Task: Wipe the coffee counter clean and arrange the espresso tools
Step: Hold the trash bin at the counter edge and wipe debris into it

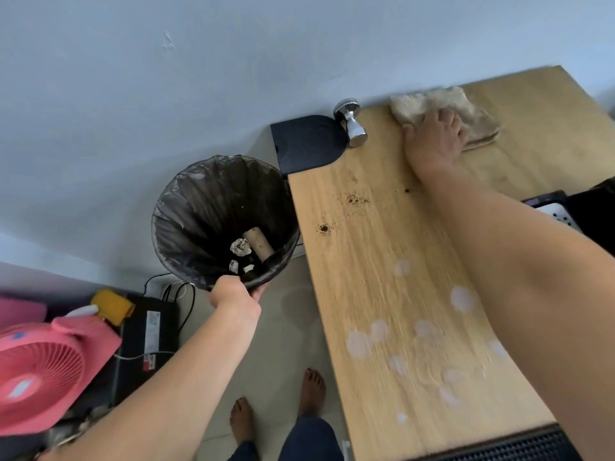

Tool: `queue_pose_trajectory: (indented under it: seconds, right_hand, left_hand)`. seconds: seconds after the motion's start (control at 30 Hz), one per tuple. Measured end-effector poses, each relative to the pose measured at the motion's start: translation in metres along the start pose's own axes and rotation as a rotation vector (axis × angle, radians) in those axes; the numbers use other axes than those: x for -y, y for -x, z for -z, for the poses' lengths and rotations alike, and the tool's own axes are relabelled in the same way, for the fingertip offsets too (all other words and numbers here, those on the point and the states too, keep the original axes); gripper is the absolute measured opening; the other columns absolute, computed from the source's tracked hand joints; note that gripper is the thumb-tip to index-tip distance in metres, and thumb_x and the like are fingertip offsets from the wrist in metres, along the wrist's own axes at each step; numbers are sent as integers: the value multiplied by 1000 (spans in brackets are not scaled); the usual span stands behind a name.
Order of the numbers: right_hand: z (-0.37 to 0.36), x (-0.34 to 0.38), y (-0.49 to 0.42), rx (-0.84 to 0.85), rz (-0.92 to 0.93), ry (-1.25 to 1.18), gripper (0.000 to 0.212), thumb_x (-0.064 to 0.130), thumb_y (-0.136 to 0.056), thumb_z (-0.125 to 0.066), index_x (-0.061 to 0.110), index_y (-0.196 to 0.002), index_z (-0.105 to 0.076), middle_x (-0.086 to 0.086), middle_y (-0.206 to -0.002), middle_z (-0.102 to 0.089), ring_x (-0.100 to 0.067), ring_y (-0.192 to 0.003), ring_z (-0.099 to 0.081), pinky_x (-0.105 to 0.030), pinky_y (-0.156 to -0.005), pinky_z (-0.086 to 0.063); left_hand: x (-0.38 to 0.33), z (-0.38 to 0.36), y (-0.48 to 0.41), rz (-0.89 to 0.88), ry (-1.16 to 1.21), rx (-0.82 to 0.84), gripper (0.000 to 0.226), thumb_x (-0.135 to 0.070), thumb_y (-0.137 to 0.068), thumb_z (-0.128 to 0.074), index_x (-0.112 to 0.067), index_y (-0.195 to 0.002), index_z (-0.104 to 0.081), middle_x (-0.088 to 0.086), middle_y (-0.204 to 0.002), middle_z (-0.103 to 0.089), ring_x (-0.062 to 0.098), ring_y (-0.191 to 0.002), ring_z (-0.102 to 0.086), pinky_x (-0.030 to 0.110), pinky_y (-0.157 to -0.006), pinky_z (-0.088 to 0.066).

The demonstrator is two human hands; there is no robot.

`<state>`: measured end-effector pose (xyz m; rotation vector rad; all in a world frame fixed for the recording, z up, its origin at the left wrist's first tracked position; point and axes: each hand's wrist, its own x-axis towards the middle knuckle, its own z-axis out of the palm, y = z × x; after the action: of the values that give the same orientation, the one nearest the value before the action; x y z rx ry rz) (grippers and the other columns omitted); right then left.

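A beige cloth (479, 111) lies at the far end of the wooden counter (392, 287). My right hand (436, 138) presses flat on the cloth with straight fingers. Coffee grounds (357, 198) and a second small heap (324, 228) dot the counter near its left edge, and pale round stains (461, 298) mark the near part. A chrome tamper (351, 123) lies on its side by the wall. My left hand (233, 292) grips the near rim of a black-lined waste bin (219, 211), held beside the counter's left edge.
A black mat (306, 143) sits at the counter's far left corner. A dark drip tray (506, 447) is at the near edge, a black machine (589, 211) at the right. On the floor stand a pink fan (43, 371) and a black box (149, 331). My bare feet (311, 390) stand below.
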<state>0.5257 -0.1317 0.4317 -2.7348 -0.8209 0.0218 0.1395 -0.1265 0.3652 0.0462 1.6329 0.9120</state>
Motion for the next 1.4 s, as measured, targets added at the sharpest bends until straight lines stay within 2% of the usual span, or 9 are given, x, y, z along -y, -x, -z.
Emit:
queue_pose_trajectory:
  seconds: [0.1, 0.17, 0.33, 0.5, 0.67, 0.9, 1.0, 1.13, 1.4]
  right_hand:
    - [7, -2, -5, -41, 27, 75, 49, 37, -99, -45, 7, -137, -49, -20, -141, -48, -38, -133, -39, -50, -111, -26]
    - [18, -2, -7, -65, -12, 4, 43, 33, -100, -39, 6, -132, -52, -19, -135, -55, -37, -129, -45, -47, -109, -28]
    - [60, -12, -6, -121, -433, -701, 42, 34, -103, -33, 8, -129, -53, -9, -126, -62, -29, -122, -55, -32, -97, -40]
    - [96, -39, 15, -67, -634, -1252, 28, 37, -92, -64, 12, -104, -57, 1, -69, -60, -11, -60, -61, -23, -53, -49]
    - [118, -57, 36, -175, -415, -793, 51, 21, -92, -55, 14, -140, -40, -5, -117, -63, -23, -105, -63, -36, -82, -54]
    - [85, -45, 97, 105, -83, -161, 34, 32, -95, -45, 13, -118, -60, -13, -114, -65, -33, -106, -60, -42, -83, -48]
    - [59, -37, 112, 200, 69, 82, 45, 35, -93, -42, 40, -137, -51, -6, -160, -25, -32, -146, -21, -52, -112, -22]
    - [36, -39, 119, 296, 69, 61, 54, 49, -98, -29, 46, -152, -24, 0, -166, 5, -26, -151, 14, -54, -119, 10]
    - [29, 5, 148, 339, -64, -97, 60, 56, -100, -14, 33, -156, -14, 6, -166, 3, -20, -152, 11, -48, -120, 12]
  left_hand:
    - [-2, -1, 6, 17, 25, -1, 47, 4, -96, -37, -7, -141, -44, 24, -126, -60, 45, -101, -64, 49, -66, -57]
    - [-5, 1, 3, 8, 11, 1, 47, 2, -96, -38, -9, -141, -45, 23, -127, -60, 44, -99, -64, 47, -55, -58]
    - [-14, 4, 1, 7, -3, 28, 50, 1, -95, -36, -12, -140, -49, 19, -128, -61, 43, -98, -64, 43, -38, -55]
    - [-21, 5, 15, 7, -7, 36, 50, -1, -96, -37, -16, -143, -46, 16, -127, -60, 41, -96, -62, 45, -46, -58]
    - [-26, 13, 28, 36, -1, 61, 49, -2, -98, -37, -16, -145, -43, 13, -118, -59, 40, -97, -61, 48, -65, -56]
    - [-28, 29, 20, 23, 16, 60, 54, 2, -95, -41, -21, -143, -47, 7, -103, -67, 34, -86, -65, 52, -55, -56]
    - [-29, 40, 8, 32, -17, 49, 58, 1, -94, -35, -25, -144, -47, 11, -114, -67, 43, -103, -65, 50, -50, -57]
    - [-26, 52, -2, 25, -52, 54, 65, 2, -90, -38, -31, -147, -44, 16, -125, -64, 45, -99, -65, 48, -41, -56]
    - [-29, 63, -1, 50, -73, 111, 67, 4, -90, -36, -32, -147, -43, 17, -133, -59, 47, -103, -63, 48, -45, -56]
